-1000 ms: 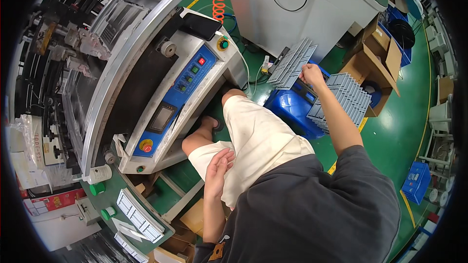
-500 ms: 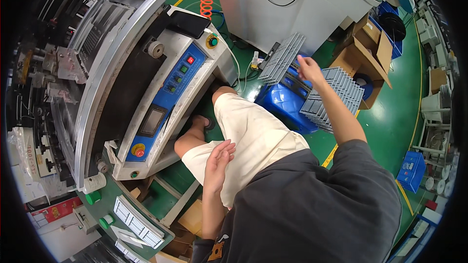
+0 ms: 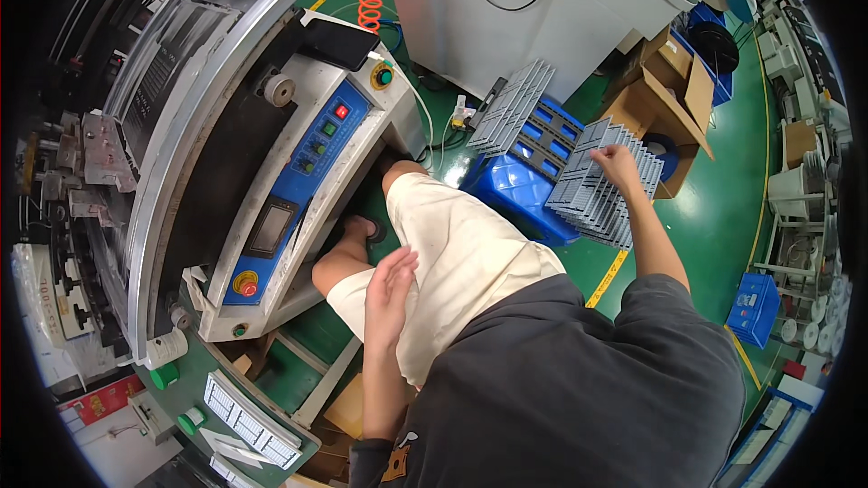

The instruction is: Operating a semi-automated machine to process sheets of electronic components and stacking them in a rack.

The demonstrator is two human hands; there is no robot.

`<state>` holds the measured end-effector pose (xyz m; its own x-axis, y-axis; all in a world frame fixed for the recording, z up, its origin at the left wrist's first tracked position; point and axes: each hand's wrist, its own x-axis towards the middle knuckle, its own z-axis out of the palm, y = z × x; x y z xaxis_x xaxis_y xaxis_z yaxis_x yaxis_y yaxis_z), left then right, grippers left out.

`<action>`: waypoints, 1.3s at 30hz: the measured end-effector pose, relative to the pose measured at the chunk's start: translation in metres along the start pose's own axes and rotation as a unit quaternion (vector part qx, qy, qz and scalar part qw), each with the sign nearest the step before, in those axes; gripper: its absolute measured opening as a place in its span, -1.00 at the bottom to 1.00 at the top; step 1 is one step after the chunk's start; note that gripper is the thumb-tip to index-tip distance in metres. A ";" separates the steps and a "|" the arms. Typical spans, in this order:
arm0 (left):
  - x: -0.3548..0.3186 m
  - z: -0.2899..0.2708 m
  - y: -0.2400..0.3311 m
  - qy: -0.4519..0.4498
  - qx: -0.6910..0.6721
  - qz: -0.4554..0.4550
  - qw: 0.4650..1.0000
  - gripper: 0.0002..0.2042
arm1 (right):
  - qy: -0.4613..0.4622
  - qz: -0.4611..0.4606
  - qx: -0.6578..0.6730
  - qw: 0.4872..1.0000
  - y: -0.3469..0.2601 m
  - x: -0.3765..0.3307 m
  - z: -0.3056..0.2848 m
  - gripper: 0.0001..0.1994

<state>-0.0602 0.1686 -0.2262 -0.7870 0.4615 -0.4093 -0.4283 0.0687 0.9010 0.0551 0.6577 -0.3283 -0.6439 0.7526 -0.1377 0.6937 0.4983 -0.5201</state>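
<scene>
My right hand [image 3: 618,166] is at the right-hand stack of grey slatted panels [image 3: 592,194], its fingers pinched together over the stack's upper side. Whatever those fingertips grip, if anything, is too small to make out. Another stack of grey slatted panels [image 3: 514,108] leans to the left of it. Both rest on a blue plastic stool or crate [image 3: 511,188], whose slotted top shows between them. My left hand [image 3: 389,294] hovers over my pale shorts with its fingers stretched out and nothing in it.
On the left stands a machine with a blue control panel [image 3: 312,158] and a metal-edged frame [image 3: 167,190]. A grey cabinet [image 3: 506,23] is ahead. An open cardboard box [image 3: 674,99] lies beyond the right stack. A blue crate [image 3: 756,309] sits far right. Printed sheets [image 3: 249,420] lie lower left.
My right hand has moved right and down, from the gap between the two stacks to the right-hand stack. My left hand stays nearly in place, fingers still extended. The whole view has shifted slightly.
</scene>
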 end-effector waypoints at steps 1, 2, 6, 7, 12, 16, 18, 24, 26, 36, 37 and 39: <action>0.005 0.008 0.007 -0.031 0.007 0.037 0.999 -0.67 | -0.005 -0.004 -0.002 1.000 -0.008 0.002 0.003 -0.70; 0.008 0.016 0.013 -0.062 0.015 0.074 0.995 -0.67 | -0.022 0.031 0.021 0.999 -0.017 0.004 0.005 -0.69; 0.007 0.037 0.031 -0.125 0.001 0.101 0.987 -0.67 | -0.066 0.104 0.090 0.988 -0.016 0.010 -0.016 -0.72; 0.003 0.035 0.031 -0.119 -0.001 0.100 0.988 -0.67 | -0.083 0.111 0.110 0.984 -0.025 0.005 -0.028 -0.77; -0.010 0.014 0.025 -0.139 0.013 0.091 0.986 -0.67 | -0.179 0.080 0.406 0.893 -0.068 -0.034 -0.109 -0.76; 0.001 0.019 0.039 -0.174 0.019 0.100 0.979 -0.66 | -0.221 -0.016 0.498 0.838 -0.122 -0.063 -0.097 -0.74; 0.005 0.032 0.053 -0.200 -0.005 0.115 0.973 -0.65 | -0.293 -0.051 0.554 0.777 -0.155 -0.078 -0.073 -0.72; -0.017 0.044 0.046 -0.165 -0.197 0.151 0.955 -0.60 | -0.440 -0.124 0.527 0.717 -0.201 -0.110 -0.026 -0.72; -0.028 0.038 0.040 -0.153 -0.176 0.182 0.955 -0.57 | -0.469 -0.149 0.524 0.695 -0.206 -0.117 -0.017 -0.74; -0.037 0.021 0.044 -0.107 -0.151 0.215 0.959 -0.57 | -0.459 -0.210 0.518 0.691 -0.226 -0.146 -0.009 -0.70; -0.034 0.020 0.042 -0.106 -0.160 0.212 0.958 -0.57 | -0.488 -0.203 0.498 0.688 -0.224 -0.150 -0.011 -0.68; -0.027 0.019 0.038 -0.109 -0.170 0.212 0.956 -0.57 | -0.543 -0.189 0.454 0.680 -0.219 -0.159 -0.014 -0.63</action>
<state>-0.0471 0.1752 -0.1777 -0.8268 0.5597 0.0551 -0.2402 -0.4400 0.8653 0.0101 0.4349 -0.1801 -0.9217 -0.3638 -0.1345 0.2445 -0.2759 -0.9296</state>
